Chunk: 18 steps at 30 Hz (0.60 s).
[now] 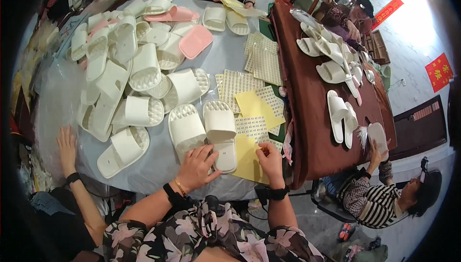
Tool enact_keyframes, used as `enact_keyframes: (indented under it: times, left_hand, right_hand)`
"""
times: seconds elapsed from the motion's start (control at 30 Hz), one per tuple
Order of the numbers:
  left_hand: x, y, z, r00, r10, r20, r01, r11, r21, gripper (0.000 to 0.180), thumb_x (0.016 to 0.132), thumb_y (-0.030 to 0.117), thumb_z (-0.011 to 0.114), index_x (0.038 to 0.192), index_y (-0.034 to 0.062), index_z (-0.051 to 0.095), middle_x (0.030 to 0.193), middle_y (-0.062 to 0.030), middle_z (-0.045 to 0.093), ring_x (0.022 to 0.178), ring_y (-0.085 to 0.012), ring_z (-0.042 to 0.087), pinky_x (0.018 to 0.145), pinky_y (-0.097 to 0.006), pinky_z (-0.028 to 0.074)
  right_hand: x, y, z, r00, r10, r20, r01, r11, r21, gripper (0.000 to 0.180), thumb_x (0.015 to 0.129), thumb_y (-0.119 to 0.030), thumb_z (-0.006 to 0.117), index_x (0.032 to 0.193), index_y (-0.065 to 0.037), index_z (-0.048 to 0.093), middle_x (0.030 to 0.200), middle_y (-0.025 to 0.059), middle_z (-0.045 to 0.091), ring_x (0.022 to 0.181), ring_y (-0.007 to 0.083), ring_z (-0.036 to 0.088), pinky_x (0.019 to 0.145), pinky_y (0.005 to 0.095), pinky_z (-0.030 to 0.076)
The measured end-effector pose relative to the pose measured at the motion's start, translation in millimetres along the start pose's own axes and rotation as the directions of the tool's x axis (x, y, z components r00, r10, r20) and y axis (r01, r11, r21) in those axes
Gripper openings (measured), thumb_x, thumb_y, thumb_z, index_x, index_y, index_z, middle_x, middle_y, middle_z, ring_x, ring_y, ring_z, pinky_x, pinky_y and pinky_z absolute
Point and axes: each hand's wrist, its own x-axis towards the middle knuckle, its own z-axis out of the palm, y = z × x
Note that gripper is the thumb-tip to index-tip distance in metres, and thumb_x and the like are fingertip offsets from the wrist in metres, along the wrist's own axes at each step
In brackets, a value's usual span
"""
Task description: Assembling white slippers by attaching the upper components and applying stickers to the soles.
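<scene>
Two cream slippers lie side by side before me, toes away: the left slipper [186, 126] and the right slipper [220, 121], whose heel carries a small printed mark. My left hand [194, 168] rests across their heels, fingers spread, its thumb on the right slipper's insole. Just right of them, a yellow-backed sheet of white stickers [251, 128] lies over other yellow paper. My right hand [270, 160] is at that sheet's right edge, fingers curled and thumb and forefinger pinched on it. Whether a loose sticker is between the fingertips is too small to see.
A heap of cream and pink slippers [139, 70] covers the table's left side. More sticker sheets [266, 65] lie ahead. A brown-covered table [314, 151] with slippers stands right. Another person's hand [67, 149] rests at left; people sit at right, and one across holds sheets [240, 7].
</scene>
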Motion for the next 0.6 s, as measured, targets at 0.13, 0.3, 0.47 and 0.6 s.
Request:
enact_keyframes:
  times: [0.13, 0.3, 0.47, 0.6]
  left_hand:
    - [3, 1, -2, 1.0, -0.011, -0.02, 0.011, 1.0, -0.024, 0.058, 0.08, 0.043, 0.071, 0.124, 0.0076, 0.058, 0.131, -0.0128, 0.054, 0.123, -0.0295, 0.05, 0.101, -0.042, 0.037]
    - [6, -1, -4, 1.0, -0.013, -0.016, 0.012, 0.999, -0.037, 0.06, 0.079, 0.042, 0.073, 0.127, 0.0083, 0.057, 0.136, -0.0114, 0.052, 0.127, -0.0297, 0.047, 0.103, -0.043, 0.036]
    - [7, -2, -1, 1.0, 0.013, 0.006, -0.013, 1.0, 0.005, 0.061, 0.079, 0.042, 0.073, 0.13, 0.0125, 0.058, 0.141, -0.0115, 0.05, 0.13, -0.0288, 0.046, 0.103, -0.043, 0.035]
    - [6, -1, -1, 0.999, -0.001, 0.035, 0.002, 1.0, -0.014, 0.06, 0.079, 0.042, 0.072, 0.131, 0.0152, 0.059, 0.142, -0.0112, 0.05, 0.13, -0.0283, 0.046, 0.103, -0.042, 0.035]
  right_hand:
    - [2, 3, 3, 0.995, -0.095, -0.023, 0.095, 0.995, -0.025, 0.022, 0.083, -0.008, 0.069, 0.103, 0.0, 0.066, 0.078, 0.0097, 0.066, 0.068, 0.0165, 0.063, 0.065, 0.0305, 0.051]
    - [-4, -24, 13, 0.995, -0.065, 0.072, 0.063, 0.997, 0.033, 0.02, 0.083, -0.005, 0.068, 0.103, -0.001, 0.068, 0.081, 0.0098, 0.067, 0.07, 0.0166, 0.064, 0.064, 0.0294, 0.051]
    - [-18, -45, 38, 0.95, -0.245, 0.193, 0.235, 0.969, 0.077, 0.021, 0.084, -0.003, 0.068, 0.105, -0.002, 0.069, 0.089, 0.0085, 0.064, 0.074, 0.0148, 0.062, 0.066, 0.0271, 0.051]
    - [-23, -49, 46, 0.955, -0.223, 0.193, 0.219, 0.975, 0.041, 0.019, 0.083, -0.004, 0.068, 0.101, -0.002, 0.067, 0.092, 0.0139, 0.063, 0.074, 0.0245, 0.066, 0.066, 0.0336, 0.054]
